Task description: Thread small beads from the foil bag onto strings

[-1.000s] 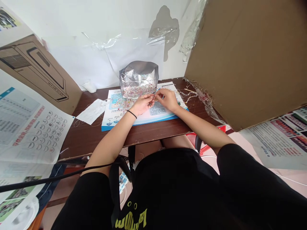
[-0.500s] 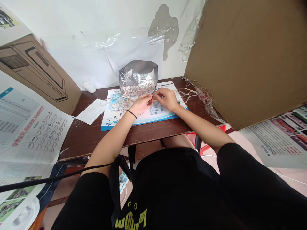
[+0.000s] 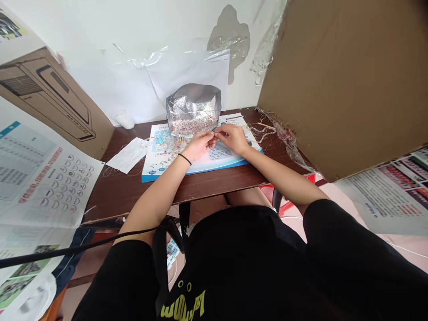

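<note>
My left hand [image 3: 200, 146] and my right hand [image 3: 234, 137] meet fingertip to fingertip above a blue-and-white printed board [image 3: 197, 168]. Both are closed in a pinch. Whatever lies between the fingertips is too small to name. Just behind them stands an opened silver-lined bag [image 3: 194, 107] with many small pink and clear beads [image 3: 192, 127] in its lower part. A loose heap of beaded strands [image 3: 174, 144] lies on the board, left of my left hand. The board rests on a dark brown table [image 3: 214, 183].
A white paper slip [image 3: 129, 155] lies left of the board. Thin strands and a stick [image 3: 266, 126] lie at the right, beside crumpled clear plastic [image 3: 290, 145]. Cardboard panels [image 3: 341, 80] wall the table in on both sides. A black cable [image 3: 83, 246] crosses at lower left.
The fingertips have shifted very slightly while staying pinched together. The whole view has drifted a little; the bag, board and strands keep their places.
</note>
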Demonstrator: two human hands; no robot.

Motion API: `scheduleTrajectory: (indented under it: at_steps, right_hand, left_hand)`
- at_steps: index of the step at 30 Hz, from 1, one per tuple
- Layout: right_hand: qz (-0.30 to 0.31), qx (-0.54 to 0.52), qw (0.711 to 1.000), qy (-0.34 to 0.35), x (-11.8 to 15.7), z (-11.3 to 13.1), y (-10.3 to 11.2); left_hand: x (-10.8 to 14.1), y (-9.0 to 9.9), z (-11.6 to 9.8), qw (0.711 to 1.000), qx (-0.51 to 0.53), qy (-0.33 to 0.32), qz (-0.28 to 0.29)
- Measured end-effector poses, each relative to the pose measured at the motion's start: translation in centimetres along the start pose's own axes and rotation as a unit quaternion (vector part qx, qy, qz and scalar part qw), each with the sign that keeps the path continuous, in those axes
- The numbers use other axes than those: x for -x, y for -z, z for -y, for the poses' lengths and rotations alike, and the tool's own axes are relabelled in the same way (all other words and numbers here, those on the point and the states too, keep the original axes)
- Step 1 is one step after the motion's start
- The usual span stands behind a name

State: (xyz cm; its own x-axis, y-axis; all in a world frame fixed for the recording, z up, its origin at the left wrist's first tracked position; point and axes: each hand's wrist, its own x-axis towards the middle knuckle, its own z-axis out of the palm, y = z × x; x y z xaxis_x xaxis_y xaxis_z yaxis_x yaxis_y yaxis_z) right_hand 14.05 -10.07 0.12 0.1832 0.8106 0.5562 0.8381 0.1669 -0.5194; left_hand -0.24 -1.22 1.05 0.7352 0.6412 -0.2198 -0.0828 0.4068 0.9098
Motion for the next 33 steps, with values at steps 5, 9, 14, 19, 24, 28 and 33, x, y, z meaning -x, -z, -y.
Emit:
scheduleTrajectory:
  at_steps: [5, 9, 14, 19, 24, 28, 33]
  right_hand:
    - [0.012, -0.011, 1.000, 0.000, 0.0, -0.4, 0.1]
    - [0.033, -0.001, 0.999, 0.002, 0.1, -0.2, 0.1]
    - [0.032, 0.017, 0.999, 0.003, 0.0, -0.2, -0.2]
    - [0.010, 0.078, 0.997, -0.026, -0.6, -2.1, -0.5]
    - [0.024, 0.131, 0.989, -0.069, -1.0, -3.6, -0.7]
    - [0.029, 0.181, 0.979, -0.085, -1.2, -3.7, -0.6]
    - [0.051, 0.194, 0.975, -0.098, -1.1, -3.2, -0.3]
  left_hand:
    - [-0.2, 0.1, 0.2, 1.000, -0.015, -0.011, -0.013]
    - [0.1, -0.1, 0.2, 0.996, -0.071, -0.043, -0.039]
    - [0.4, -0.5, 0.1, 0.987, -0.120, -0.078, -0.077]
    - [-0.2, 0.3, -0.8, 0.973, -0.100, -0.119, -0.168]
    - [-0.6, 1.5, -2.1, 0.953, -0.017, -0.163, -0.255]
    - [-0.3, 1.8, -3.2, 0.929, 0.032, -0.212, -0.300]
    - [0.1, 2.0, -4.4, 0.891, 0.047, -0.278, -0.357]
